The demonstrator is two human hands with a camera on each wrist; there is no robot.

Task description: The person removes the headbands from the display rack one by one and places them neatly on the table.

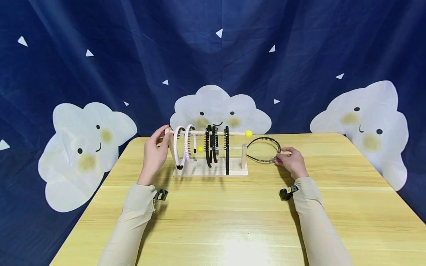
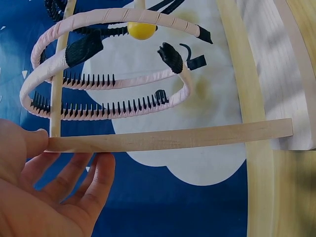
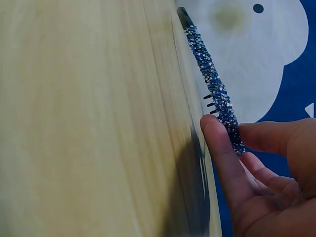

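Observation:
My left hand (image 1: 154, 159) grips the top of the left post of a wooden headband rack (image 1: 199, 172). In the left wrist view, the thumb lies on one side of that post (image 2: 173, 138) and the fingers on the other. Two pale pink headbands (image 2: 123, 16) with black teeth hang on the rod beside this hand. Farther right on the rack hang several black headbands (image 1: 227, 155). Just right of the rack, my right hand (image 1: 293, 162) pinches a dark toothed headband (image 1: 265, 139). Blue and silver glitter (image 3: 212, 74) covers its outside in the right wrist view.
The upper rod ends in a yellow ball (image 1: 248, 133), and a second yellow ball (image 1: 200, 149) sits lower among the headbands. The rack stands near the back of a wooden table (image 1: 206, 214). Behind hangs a dark blue curtain (image 1: 146, 48) with cloud prints.

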